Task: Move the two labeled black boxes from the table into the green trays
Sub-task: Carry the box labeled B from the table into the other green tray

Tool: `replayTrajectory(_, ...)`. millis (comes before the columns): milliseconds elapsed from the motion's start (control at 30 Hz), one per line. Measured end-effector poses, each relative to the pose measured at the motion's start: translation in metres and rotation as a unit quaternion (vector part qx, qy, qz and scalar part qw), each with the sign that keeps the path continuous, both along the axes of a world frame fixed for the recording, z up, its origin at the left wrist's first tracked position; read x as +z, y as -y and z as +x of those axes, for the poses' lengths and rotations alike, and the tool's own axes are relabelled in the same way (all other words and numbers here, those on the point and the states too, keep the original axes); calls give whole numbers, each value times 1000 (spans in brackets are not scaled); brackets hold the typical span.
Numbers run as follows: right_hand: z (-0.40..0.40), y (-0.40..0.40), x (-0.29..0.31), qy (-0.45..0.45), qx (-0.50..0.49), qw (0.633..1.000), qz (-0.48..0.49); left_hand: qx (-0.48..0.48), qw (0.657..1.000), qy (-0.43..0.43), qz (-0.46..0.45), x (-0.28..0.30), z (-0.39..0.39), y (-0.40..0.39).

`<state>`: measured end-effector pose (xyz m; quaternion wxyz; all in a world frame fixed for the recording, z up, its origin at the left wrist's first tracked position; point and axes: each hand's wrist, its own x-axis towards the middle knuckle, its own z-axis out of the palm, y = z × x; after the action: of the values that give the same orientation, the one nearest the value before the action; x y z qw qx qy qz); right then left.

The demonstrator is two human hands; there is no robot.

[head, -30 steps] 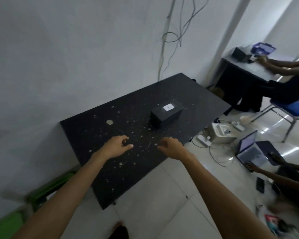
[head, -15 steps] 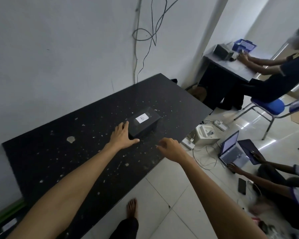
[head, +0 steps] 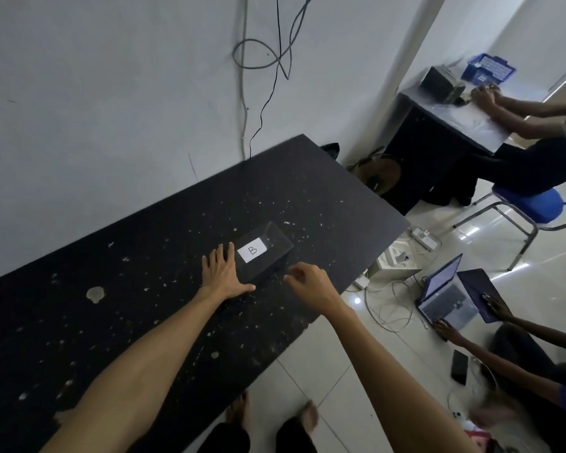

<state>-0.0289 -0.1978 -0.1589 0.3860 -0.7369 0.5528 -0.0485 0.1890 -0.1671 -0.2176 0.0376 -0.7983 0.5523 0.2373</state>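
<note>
One black box [head: 268, 246] with a white label marked "B" lies near the front edge of the speckled black table [head: 138, 289]. My left hand [head: 221, 273] rests flat with spread fingers against the box's near left end, fingertips touching its top edge. My right hand [head: 307, 281] hovers just right of the box's near corner, fingers loosely curled and apart, holding nothing. No green tray and no second box are in view.
A white wall with hanging cables [head: 268, 53] runs behind the table. To the right, a seated person works at a small dark desk [head: 438, 125] on a blue chair [head: 533, 207]. Another person sits on the floor with laptops [head: 445, 295], cables and a phone [head: 459, 366].
My view has shifted right and closer; the green trays at the lower left have left the frame. My left hand went from the bare table to the box's end, and my right hand closed in.
</note>
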Motion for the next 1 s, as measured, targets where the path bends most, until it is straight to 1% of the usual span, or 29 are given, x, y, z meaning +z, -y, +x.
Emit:
replayTrajectory(67,-1,8,-6,19,-9,1000,5,10,1000,8,-22,-4,-1,0)
replayTrajectory(167,-4,21,-9,45,-20,999,2,27,999,-2,-45,-3,-3,0)
replayTrajectory(300,-4,45,-10,69,-46,996,-35,30,995,8,-94,5,-10,-9)
replayTrajectory(367,-3,60,-7,64,-37,996,-51,29,992,12,-120,14,-15,-16)
replayTrajectory(533,1,100,16,87,5,996,-26,25,982,11,-185,56,-26,-23)
replayTrajectory(700,3,129,55,195,12,980,46,21,962,23,-271,101,-38,-25)
replayTrajectory(767,7,137,69,233,9,971,60,16,954,37,-297,118,-39,-24)
replayTrajectory(933,27,148,91,294,55,952,70,18,938,125,-324,160,-25,-18)
replayTrajectory(1000,35,150,100,317,67,943,74,32,935,143,-323,174,-17,-19)
